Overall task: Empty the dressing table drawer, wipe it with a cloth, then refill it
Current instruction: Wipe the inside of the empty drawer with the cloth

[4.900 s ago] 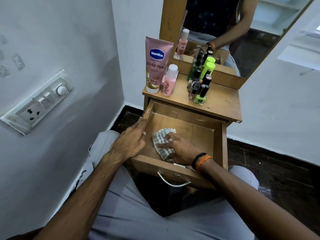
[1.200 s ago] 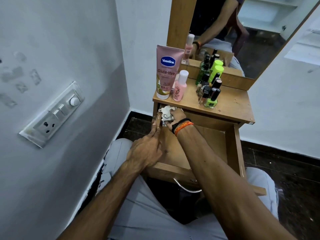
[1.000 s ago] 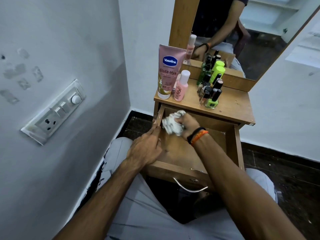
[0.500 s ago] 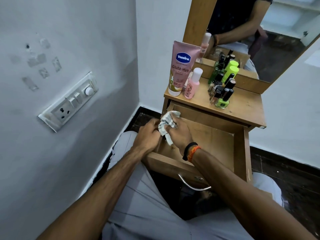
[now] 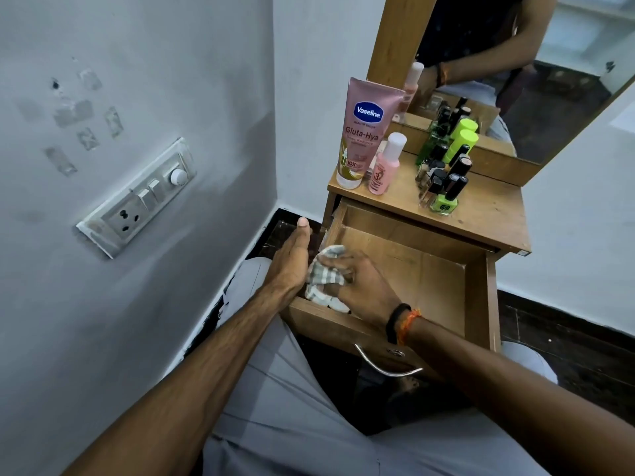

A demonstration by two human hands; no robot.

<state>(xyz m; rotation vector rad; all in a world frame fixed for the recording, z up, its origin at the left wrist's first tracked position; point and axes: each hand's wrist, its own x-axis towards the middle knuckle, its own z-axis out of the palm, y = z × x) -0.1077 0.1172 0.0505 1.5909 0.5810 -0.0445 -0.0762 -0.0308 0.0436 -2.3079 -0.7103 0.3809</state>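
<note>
Cloth (image 5: 324,273) nearer, fingers (image 5: 338,262) curled around.

Drawer (image 5: 443,280) pulled out toward near side, under the surface (image 5: 488,214). Cloth (image 5: 323,276) at drawer's near-left corner, right hand (image 5: 364,286) on it, left hand (image 5: 292,259) just left, outside the drawer's left wall. On surface: tube (image 5: 364,135) far-left, small bottle (image 5: 385,166) right of it, polish bottles (image 5: 443,180) further right. Mirror (image 5: 515,63) behind. Socket plate (image 5: 137,197) on left wall.
</note>
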